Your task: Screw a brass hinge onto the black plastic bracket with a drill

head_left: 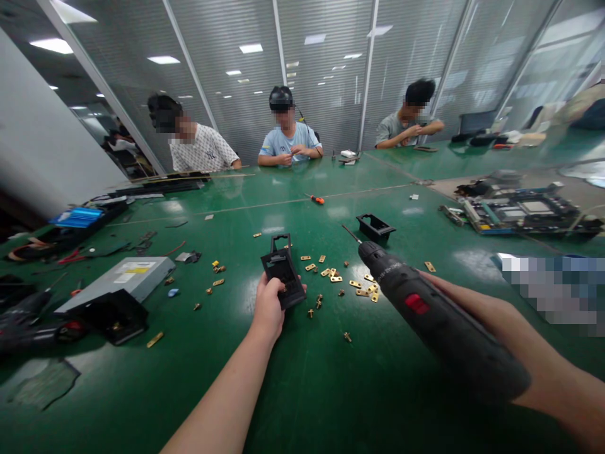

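green table [302, 391], glass wall behind; left grip [268, 310] holds black bracket [282, 270], right grip [477, 315] holds screwdriver [435, 325].

Both forearms [227, 397] are bare, no sleeves or gloves.

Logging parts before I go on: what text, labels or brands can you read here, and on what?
Nothing reads clearly.
Electric screwdriver in the right hand: pale lettering near its nose, too blurred to read; red patch, no legible text.
Grey drive box: white and yellow label, too small.
Black plastic part in the left hand: no text visible.
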Available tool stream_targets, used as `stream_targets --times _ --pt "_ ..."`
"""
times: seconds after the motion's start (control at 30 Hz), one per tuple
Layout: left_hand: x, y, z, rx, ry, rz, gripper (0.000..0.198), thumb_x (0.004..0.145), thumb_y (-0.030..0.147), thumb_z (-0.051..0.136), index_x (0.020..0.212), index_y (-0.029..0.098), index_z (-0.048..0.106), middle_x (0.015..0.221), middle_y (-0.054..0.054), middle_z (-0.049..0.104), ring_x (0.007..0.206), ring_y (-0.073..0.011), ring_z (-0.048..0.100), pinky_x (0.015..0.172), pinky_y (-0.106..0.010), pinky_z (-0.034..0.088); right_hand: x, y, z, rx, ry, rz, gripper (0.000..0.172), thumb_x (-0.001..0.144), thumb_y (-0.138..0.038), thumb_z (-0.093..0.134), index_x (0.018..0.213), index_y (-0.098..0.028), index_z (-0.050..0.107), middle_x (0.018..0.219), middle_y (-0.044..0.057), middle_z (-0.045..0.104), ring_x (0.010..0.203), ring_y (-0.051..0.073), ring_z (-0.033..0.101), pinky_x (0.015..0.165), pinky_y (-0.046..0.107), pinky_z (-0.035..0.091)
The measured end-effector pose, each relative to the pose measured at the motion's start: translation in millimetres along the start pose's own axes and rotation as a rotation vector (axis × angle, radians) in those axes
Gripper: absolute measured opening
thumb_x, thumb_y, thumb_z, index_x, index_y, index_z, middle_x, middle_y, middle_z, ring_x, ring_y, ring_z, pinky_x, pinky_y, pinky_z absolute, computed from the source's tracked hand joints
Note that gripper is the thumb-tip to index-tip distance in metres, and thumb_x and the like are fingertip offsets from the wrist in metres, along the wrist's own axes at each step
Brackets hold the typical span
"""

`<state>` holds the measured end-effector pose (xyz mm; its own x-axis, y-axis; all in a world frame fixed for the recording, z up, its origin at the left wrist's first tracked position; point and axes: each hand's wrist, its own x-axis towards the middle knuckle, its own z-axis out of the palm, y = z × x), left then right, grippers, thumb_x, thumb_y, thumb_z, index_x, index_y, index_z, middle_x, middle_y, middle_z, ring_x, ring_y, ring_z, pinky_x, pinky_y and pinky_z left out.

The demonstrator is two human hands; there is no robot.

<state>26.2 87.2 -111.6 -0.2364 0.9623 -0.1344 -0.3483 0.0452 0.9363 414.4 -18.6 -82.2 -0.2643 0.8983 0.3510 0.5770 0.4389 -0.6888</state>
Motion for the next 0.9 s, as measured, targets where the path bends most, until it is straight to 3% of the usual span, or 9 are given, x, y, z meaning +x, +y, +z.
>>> stream_targets --times 0.03,0.17,0.4,0.53,0.7,0.9 --pt "0 0 -0.5 0.0 -0.006 -0.002 0.065 0.066 0.033 0.075 0.13 0.023 0.067 0.098 -0.004 0.081 0.086 -0.0327 0.085 0.088 -0.054 0.074 3 -2 2 -0.075 -0.01 -0.028 0.093 0.107 -0.06 0.086 0.192 -0.043 0.054 0.184 0.011 0.066 0.161 0.048 0.074 0.126 0.06 0.07" --pt "0 1 -2.6 -0.016 -0.025 0.003 0.065 0.07 0.036 0.078 0.132 0.022 0.067 0.097 -0.004 0.082 0.083 -0.0319 0.084 0.087 -0.053 0.074 9 -5 19 -0.274 -0.147 -0.066 0.084 0.107 -0.035 0.067 0.191 -0.033 0.057 0.165 0.014 0.08 0.132 0.042 0.09 0.102 0.06 0.08" --pt "-2 2 -1.9 -0.036 -0.026 -0.029 0.06 0.08 0.045 0.085 0.132 0.02 0.069 0.1 -0.008 0.085 0.084 -0.0333 0.087 0.087 -0.053 0.074 16 -7 42 -0.537 -0.275 -0.146 0.1 0.079 -0.009 0.072 0.179 -0.019 0.074 0.163 0.02 0.08 0.106 0.044 0.093 0.089 0.067 0.083" --pt "-1 2 0.0 -0.03 -0.028 -0.03 0.059 0.084 0.051 0.089 0.13 0.02 0.069 0.1 -0.009 0.086 0.081 -0.0312 0.087 0.084 -0.049 0.074 25 -22 43 -0.579 -0.337 -0.182 0.099 0.077 -0.001 0.077 0.176 -0.011 0.075 0.165 0.027 0.078 0.122 0.05 0.092 0.101 0.066 0.083" --pt "0 5 1.8 -0.008 -0.015 -0.037 0.056 0.086 0.051 0.089 0.13 0.022 0.07 0.099 -0.008 0.086 0.08 -0.0305 0.087 0.081 -0.047 0.075 39 -44 37 -0.59 -0.595 -0.006 0.1 0.091 0.003 0.078 0.189 -0.01 0.06 0.185 0.028 0.06 0.149 0.053 0.081 0.126 0.077 0.07" --pt "-2 15 13.0 -0.011 0.064 -0.09 0.047 0.093 0.037 0.079 0.134 0.017 0.07 0.094 -0.01 0.087 0.074 -0.0291 0.086 0.075 -0.041 0.073 44 -63 12 -0.428 -0.684 0.096 0.098 0.102 -0.008 0.08 0.195 -0.013 0.051 0.194 0.025 0.05 0.172 0.053 0.063 0.144 0.078 0.055"
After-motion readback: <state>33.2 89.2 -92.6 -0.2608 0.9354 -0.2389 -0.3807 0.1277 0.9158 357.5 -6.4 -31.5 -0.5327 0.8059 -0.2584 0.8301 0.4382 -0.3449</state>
